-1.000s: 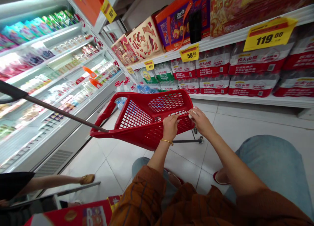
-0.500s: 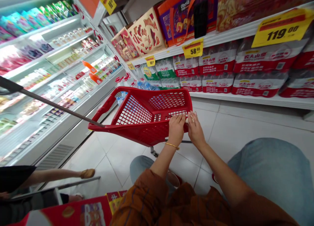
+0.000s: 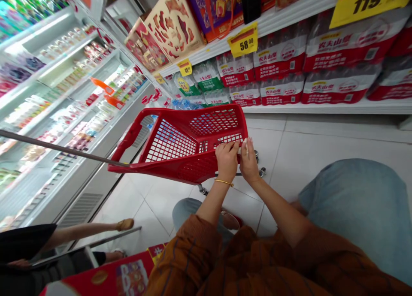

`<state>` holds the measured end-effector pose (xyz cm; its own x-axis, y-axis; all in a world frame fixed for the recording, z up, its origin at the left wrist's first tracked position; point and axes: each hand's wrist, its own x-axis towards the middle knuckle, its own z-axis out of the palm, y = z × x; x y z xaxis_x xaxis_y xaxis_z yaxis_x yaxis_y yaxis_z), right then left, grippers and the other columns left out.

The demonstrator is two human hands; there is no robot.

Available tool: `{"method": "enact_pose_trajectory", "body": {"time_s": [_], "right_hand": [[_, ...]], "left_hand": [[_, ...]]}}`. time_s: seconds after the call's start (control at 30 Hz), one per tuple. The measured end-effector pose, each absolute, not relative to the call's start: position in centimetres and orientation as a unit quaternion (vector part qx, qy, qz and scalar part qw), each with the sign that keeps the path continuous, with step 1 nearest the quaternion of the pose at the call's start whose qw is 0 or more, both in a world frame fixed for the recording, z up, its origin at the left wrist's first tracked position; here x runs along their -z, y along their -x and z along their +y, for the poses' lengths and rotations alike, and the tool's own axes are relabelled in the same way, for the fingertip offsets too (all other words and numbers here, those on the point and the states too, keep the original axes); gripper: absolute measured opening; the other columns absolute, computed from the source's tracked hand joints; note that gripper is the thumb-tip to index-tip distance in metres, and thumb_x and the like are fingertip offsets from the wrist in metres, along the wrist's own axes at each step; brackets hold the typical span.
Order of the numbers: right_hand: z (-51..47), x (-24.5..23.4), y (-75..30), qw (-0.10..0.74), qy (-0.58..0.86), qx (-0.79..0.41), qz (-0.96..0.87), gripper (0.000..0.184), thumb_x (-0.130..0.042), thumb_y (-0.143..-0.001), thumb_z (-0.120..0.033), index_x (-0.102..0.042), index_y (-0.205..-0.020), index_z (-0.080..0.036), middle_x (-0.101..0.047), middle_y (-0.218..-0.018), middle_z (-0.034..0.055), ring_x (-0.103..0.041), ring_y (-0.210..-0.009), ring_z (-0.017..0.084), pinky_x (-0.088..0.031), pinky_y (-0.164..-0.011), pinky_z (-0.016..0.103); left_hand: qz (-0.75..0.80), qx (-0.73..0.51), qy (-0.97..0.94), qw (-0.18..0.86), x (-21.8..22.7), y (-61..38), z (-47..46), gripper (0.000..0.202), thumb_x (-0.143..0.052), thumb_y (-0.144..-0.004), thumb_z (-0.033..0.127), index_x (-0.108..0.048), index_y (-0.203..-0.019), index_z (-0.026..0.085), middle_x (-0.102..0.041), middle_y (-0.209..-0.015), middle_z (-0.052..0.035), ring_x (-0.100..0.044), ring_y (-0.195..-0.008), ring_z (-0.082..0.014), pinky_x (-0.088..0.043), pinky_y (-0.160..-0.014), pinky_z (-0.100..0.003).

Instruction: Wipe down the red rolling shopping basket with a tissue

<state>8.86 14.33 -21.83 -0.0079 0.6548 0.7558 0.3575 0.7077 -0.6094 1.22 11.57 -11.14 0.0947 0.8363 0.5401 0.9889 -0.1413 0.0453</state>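
At the centre of the frame, bending the left hand (image 3: 226, 162) (gold bracelet (image 3: 224, 182) at its wrist) over the near rim of the red shopping cart (image 3: 174, 169); holding the right hand (image 3: 249, 163) just beside, with something whitish (image 3: 245, 148) at the fingertips; cannot tell whether gripping in either case.

We've got the shopping cart (image 3: 174, 170) in front on the floor (image 3: 309, 154), its pole (image 3: 64, 149) running off left. Our left hand (image 3: 227, 161) is at its near right corner, right hand (image 3: 249, 164) just beside. Chiller (image 3: 106, 161) left. Ahead: gift boxes (image 3: 174, 25) on the shelf (image 3: 299, 9), bottle packs (image 3: 280, 91) below (loose bottles (image 3: 184, 104) behind the cart). Another person's leg (image 3: 83, 231) lower left.
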Motion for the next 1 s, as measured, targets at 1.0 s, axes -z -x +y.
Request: {"method": "enact_pose_trajectory", "body": {"time_s": [1.0], "right_hand": [[13.5, 21.5, -8.8, 0.600, 0.408, -0.198, -0.659, 0.062, -0.025, -0.099, -0.017, 0.007, -0.150, -0.030, -0.006, -0.160, 0.0032, -0.004, -0.147, 0.022, -0.025, -0.118, 0.052]], "left_hand": [[-0.597, 0.108, 0.745, 0.277, 14.3, -0.3, 11.5, 0.044, -0.035, -0.096, 0.017, -0.045, -0.139, 0.019, -0.048, -0.143, -0.0080, -0.032, -0.140, -0.0228, -0.026, -0.116, -0.044]]}}
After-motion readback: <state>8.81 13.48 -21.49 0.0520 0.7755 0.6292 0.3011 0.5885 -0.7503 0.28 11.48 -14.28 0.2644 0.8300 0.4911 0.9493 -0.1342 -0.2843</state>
